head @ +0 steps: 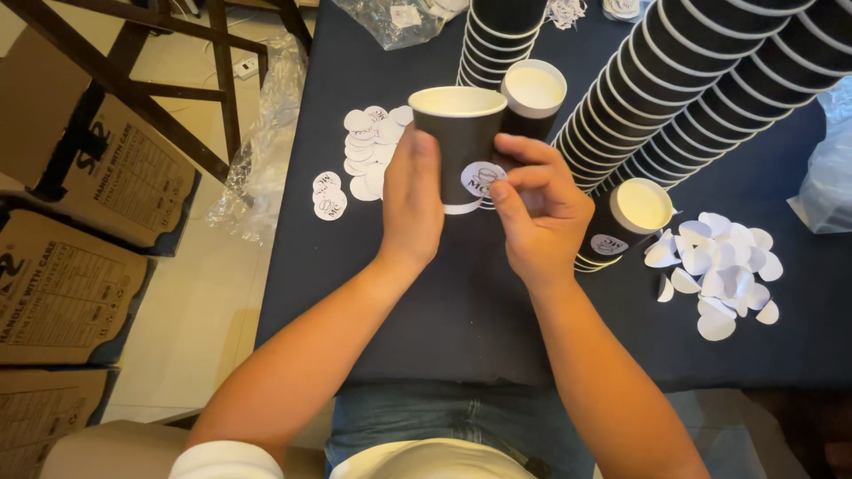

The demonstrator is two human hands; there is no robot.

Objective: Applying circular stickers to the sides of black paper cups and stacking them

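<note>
Dark tabletop (426, 302): our left hand (413, 208) grips the black cup (457, 133); at three o'clock, our right hand (537, 222) should press the round sticker (482, 178) flat.

Black paper cup (459, 142), upper centre of the frame: upright, tilted slightly, open mouth showing a white interior and a white rolled rim, with a white band at its base. Held above the dark table surface. Round white sticker (484, 178) with dark printing, on the cup's lower right wall, lying flat against the black surface, partly covered by fingertips.
</note>
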